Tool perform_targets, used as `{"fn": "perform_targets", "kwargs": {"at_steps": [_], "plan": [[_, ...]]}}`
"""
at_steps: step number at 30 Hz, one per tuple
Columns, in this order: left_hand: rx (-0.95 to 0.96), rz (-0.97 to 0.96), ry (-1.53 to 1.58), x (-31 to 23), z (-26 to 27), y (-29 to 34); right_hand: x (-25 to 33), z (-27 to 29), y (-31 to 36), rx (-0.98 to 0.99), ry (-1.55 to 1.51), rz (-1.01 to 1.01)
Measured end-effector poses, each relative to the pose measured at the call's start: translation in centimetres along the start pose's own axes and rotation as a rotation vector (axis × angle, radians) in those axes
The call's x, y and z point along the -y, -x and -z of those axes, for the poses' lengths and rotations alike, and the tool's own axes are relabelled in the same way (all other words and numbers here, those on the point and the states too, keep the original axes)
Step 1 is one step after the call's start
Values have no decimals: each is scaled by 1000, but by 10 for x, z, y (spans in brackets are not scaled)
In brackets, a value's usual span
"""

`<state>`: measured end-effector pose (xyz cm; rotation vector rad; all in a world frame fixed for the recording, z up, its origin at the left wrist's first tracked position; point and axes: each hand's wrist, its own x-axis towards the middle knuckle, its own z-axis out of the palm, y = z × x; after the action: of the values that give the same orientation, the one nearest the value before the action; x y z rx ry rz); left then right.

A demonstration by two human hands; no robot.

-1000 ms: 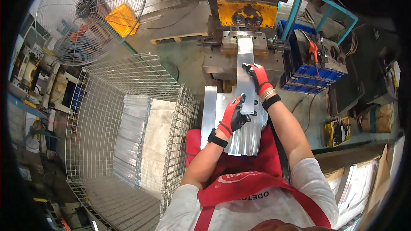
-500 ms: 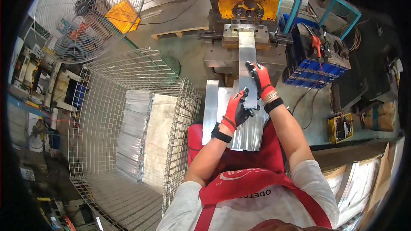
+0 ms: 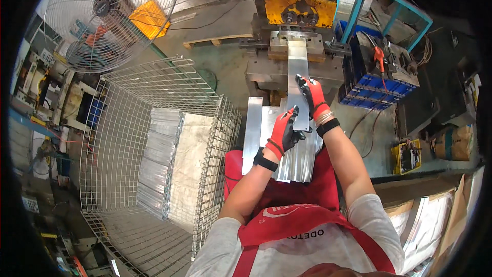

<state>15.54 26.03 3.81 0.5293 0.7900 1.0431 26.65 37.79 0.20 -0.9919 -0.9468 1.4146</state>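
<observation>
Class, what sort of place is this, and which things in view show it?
Probably a metalworking workshop: there is a heavy press-like machine with a yellow front, a pile of flat metal strips, and a wire cage holding long silvery pieces.

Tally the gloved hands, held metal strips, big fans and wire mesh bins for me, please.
Gloved left hand and right hand: 2
Held metal strip: 1
Big fan: 1
Wire mesh bin: 1
Total: 5

an orange basket [image 3: 149, 19] shows behind a caged fan [image 3: 106, 6].
</observation>
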Motion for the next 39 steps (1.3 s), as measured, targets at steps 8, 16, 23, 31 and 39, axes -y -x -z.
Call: {"fn": "perform_targets", "kwargs": {"at_steps": [8, 16, 23, 31, 39], "plan": [[-45, -11, 67, 6, 2, -4, 12, -8, 10, -40, 242, 53], [112, -29, 75, 10, 19, -13, -8, -6, -5, -22, -45, 53], [138, -166, 85, 19, 19, -18, -5, 17, -9, 130, -56, 46], [223, -7, 130, 17, 34, -13, -26, 23, -10, 19, 373, 283], [293, -56, 148, 16, 29, -9, 16, -3, 7, -64, 318, 44]]}}
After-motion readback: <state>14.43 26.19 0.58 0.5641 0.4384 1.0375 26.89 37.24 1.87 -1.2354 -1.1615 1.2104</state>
